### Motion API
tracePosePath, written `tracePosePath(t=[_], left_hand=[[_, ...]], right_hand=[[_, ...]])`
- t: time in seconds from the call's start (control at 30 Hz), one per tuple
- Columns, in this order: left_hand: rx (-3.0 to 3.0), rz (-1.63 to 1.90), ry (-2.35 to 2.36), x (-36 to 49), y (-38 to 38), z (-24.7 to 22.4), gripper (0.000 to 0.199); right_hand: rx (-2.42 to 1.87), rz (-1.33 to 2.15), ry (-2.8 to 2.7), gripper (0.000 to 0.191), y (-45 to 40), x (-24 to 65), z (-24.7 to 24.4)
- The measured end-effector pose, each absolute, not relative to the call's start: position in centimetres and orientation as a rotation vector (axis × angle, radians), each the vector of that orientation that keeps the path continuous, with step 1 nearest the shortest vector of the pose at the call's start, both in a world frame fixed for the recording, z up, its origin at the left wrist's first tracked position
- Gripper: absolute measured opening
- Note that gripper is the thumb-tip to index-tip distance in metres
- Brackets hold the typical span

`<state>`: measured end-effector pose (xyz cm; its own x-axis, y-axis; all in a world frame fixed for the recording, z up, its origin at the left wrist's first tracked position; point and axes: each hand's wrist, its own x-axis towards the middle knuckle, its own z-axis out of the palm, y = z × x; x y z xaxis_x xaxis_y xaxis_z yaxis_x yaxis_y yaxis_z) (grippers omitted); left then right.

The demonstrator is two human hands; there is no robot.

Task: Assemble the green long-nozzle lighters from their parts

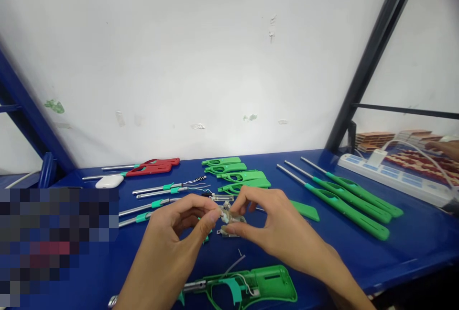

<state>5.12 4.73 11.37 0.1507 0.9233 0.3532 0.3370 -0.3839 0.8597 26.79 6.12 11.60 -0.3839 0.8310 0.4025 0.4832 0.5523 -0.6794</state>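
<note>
My left hand (pixel 175 233) and my right hand (pixel 274 216) meet above the table, fingertips pinched around a small translucent part with a whitish piece (pixel 225 216), which looks like a lighter's fuel tank. Fingers hide much of it. Just under them lies another small clear-and-metal part (pixel 229 234). Nearer to me is an opened long-nosed lighter: a green half shell (pixel 276 283) with a teal trigger (pixel 234 290), a white wire and a thin clear tube (pixel 234 264). My left wrist covers part of its metal barrel (pixel 195 287).
Several green shell halves (pixel 247 176) lie behind my hands. Metal barrels with teal collars (pixel 158 204) and red lighters (pixel 154 167) are at left, beside a white case (pixel 109 181). Long green lighters (pixel 347 204) and a power strip (pixel 394 178) are at right. Another person's hand (pixel 442 149) shows far right.
</note>
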Motion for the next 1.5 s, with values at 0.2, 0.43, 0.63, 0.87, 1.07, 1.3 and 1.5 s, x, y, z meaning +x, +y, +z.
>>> tracePosePath(t=[0.2, 0.43, 0.63, 0.87, 1.07, 1.3, 1.5], left_hand=[[1.812, 1.242, 1.202, 5.6, 4.5, 11.6, 0.022], [1.832, 1.255, 1.227, 5.7, 4.2, 11.9, 0.023], [1.828, 1.299, 1.245, 5.8, 4.7, 11.8, 0.02], [1.832, 1.285, 1.239, 5.8, 4.5, 11.6, 0.02], [1.846, 1.244, 1.272, 5.5, 4.6, 11.3, 0.021], [1.851, 1.244, 1.284, 5.0, 4.6, 10.7, 0.022], [1.829, 1.23, 1.264, 5.1, 4.7, 10.7, 0.02]], right_hand=[[-1.074, 0.491, -2.034, 0.019, 6.4, 26.8, 11.6], [-1.007, 0.475, -2.023, 0.021, 6.4, 27.1, 11.6], [-0.986, 0.476, -2.015, 0.021, 6.4, 27.0, 11.3], [-1.007, 0.455, -2.014, 0.019, 6.6, 27.2, 11.1], [-0.965, 0.428, -2.03, 0.019, 6.7, 27.1, 11.1], [-0.959, 0.421, -2.033, 0.018, 6.7, 27.2, 10.9], [-0.976, 0.41, -2.025, 0.019, 6.7, 27.1, 10.8]])
